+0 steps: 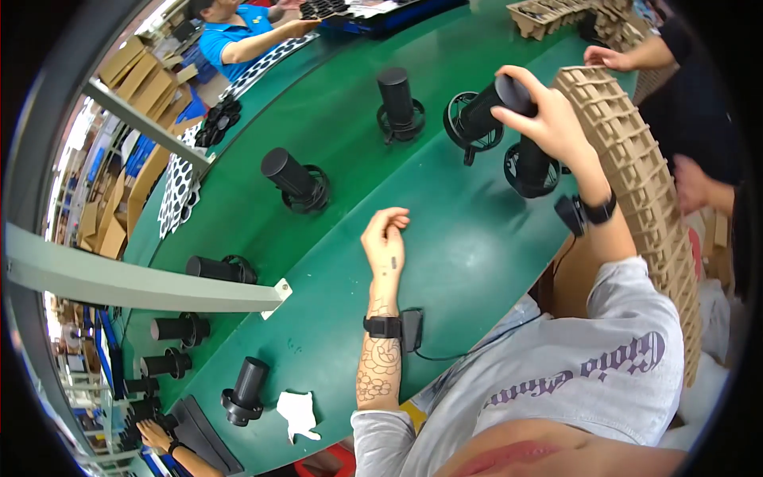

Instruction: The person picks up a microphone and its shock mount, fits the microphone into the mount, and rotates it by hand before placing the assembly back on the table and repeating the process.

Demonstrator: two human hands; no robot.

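My right hand (pixel 548 119) is wrapped round the top of a black cylindrical microphone (pixel 482 111) with a ring-shaped shock mount, tilted at the right of the table. Just below that hand stands a second black microphone (pixel 531 168) in its mount, partly covered by the hand. My left hand (pixel 385 241) hovers over the middle of the green table (pixel 445 262), fingers loosely curled and apart from the thumb, holding nothing. Farther off stand another microphone (pixel 396 99) and one more (pixel 294 176), both in ring mounts. Each wrist wears a black strap with a small device.
A long cardboard divider grid (pixel 628 159) stands along the right edge. A white post (pixel 151 278) crosses the left side. Several more microphones (pixel 248 385) and a white scrap (pixel 298 415) lie at left. Co-workers' hands (pixel 648 56) show at right, others at far and lower left.
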